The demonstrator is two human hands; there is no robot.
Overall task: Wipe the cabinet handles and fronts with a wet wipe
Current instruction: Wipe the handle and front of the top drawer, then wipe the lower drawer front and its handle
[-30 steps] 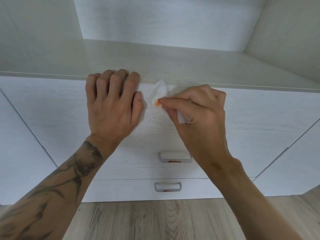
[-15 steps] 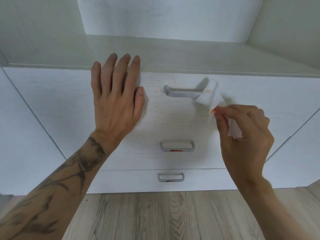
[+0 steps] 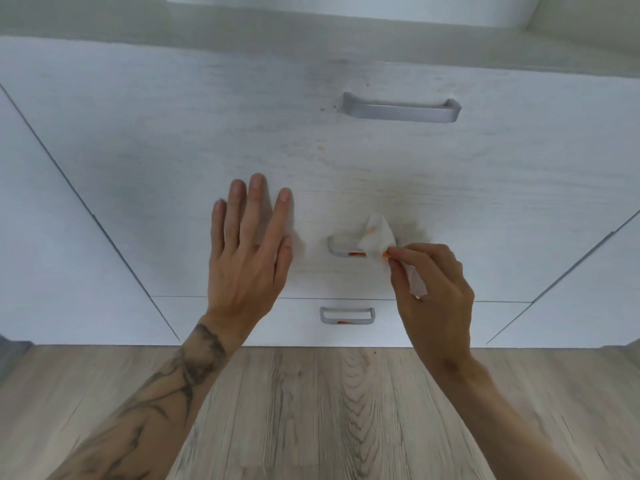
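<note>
A white wood-grain drawer front carries three grey handles. The top handle is bare, with small specks beside it. My right hand pinches a white wet wipe with orange stains and holds it against the right end of the middle handle, which shows an orange smear. My left hand lies flat with straight fingers on the front, just left of that handle. The bottom handle also has an orange smear.
Cabinet doors flank the drawers on both sides. A shelf top runs above the drawers. Wood-look flooring lies below.
Both hands have dropped from the top of the drawer front to the middle handle. The wipe left the top handle and now sits on the middle one. The view tilted down.
</note>
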